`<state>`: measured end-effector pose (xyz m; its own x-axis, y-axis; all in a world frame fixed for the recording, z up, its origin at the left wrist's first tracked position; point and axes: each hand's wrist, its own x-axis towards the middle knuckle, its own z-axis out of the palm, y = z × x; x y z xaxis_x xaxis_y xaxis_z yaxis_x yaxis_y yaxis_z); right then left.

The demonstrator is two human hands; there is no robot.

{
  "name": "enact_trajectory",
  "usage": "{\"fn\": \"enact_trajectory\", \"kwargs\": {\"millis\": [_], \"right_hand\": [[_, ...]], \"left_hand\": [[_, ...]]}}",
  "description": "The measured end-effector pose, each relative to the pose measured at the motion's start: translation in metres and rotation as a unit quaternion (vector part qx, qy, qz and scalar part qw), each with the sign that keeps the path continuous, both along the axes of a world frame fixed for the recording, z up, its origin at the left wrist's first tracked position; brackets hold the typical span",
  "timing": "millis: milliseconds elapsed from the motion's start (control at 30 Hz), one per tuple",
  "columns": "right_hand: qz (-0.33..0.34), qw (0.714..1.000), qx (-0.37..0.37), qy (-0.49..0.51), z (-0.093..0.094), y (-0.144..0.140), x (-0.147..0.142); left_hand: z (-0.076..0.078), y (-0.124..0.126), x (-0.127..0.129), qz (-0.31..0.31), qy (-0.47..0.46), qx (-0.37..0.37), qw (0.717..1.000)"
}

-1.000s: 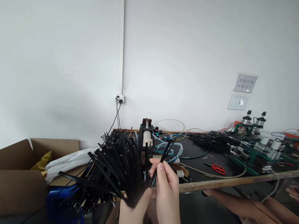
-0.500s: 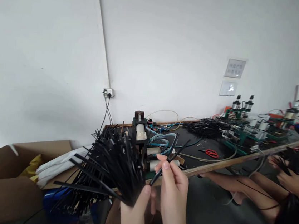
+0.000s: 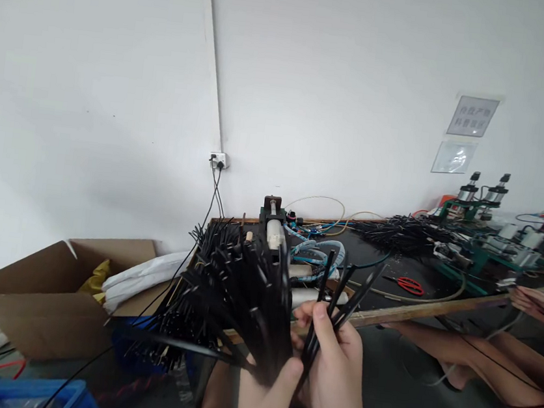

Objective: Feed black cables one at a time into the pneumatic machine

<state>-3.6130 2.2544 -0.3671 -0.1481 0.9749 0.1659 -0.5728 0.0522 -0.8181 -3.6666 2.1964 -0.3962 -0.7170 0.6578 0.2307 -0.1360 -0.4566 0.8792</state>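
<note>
- Bundle of black strips (image 3: pixel 254 313), slim, glossy, fanned: gripped in my left hand (image 3: pixel 265 403).
- Splayed strips (image 3: pixel 364 292): pinched in my right hand (image 3: pixel 338 365), near tabletop's wooden front edge (image 3: pixel 402 311).

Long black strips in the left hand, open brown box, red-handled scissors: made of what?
Long black strips: probably plastic or rubber, slightly glossy; highlights run along some.
Open brown box: looks like cardboard, matte; plain tan panels, folded flaps.
Red-handled scissors: handles likely plastic, from the uniform bright red; finish and blades too small to judge.
</note>
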Motion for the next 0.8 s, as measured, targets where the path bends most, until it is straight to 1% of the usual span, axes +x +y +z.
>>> {"fn": "enact_trajectory", "kwargs": {"millis": [100, 267, 333, 433, 500, 567, 667, 733, 800], "right_hand": [[0.003, 1.000, -0.021, 0.020, 0.002, -0.001, 0.000], [0.002, 0.999, 0.000, -0.047, 0.012, -0.009, 0.000], [0.019, 0.997, -0.014, -0.073, 0.014, -0.014, 0.000], [0.063, 0.992, -0.040, -0.097, 0.015, -0.018, 0.002], [0.070, 0.993, -0.026, -0.096, 0.014, -0.018, 0.002], [0.047, 0.995, -0.009, -0.088, 0.012, -0.018, 0.002], [-0.009, 0.997, -0.005, -0.075, 0.006, -0.017, -0.002], [-0.036, 0.996, -0.009, -0.076, 0.002, -0.016, -0.005], [-0.033, 0.995, -0.012, -0.089, 0.000, -0.012, -0.007]], "left_hand": [[-0.002, -0.003, -0.002, -0.018, -0.038, -0.040, 0.998], [-0.011, -0.003, -0.002, -0.029, -0.023, -0.046, 0.998], [-0.016, -0.003, -0.003, -0.028, -0.012, -0.041, 0.999], [-0.021, -0.005, -0.005, -0.025, -0.005, -0.039, 0.999], [-0.021, -0.005, -0.005, -0.047, -0.009, -0.045, 0.998], [-0.019, -0.005, -0.005, -0.050, -0.007, -0.041, 0.998], [-0.017, -0.004, -0.005, -0.020, -0.016, -0.027, 0.999], [-0.017, -0.003, -0.005, -0.037, -0.031, -0.035, 0.998], [-0.017, -0.003, -0.007, -0.074, -0.034, -0.053, 0.995]]}}
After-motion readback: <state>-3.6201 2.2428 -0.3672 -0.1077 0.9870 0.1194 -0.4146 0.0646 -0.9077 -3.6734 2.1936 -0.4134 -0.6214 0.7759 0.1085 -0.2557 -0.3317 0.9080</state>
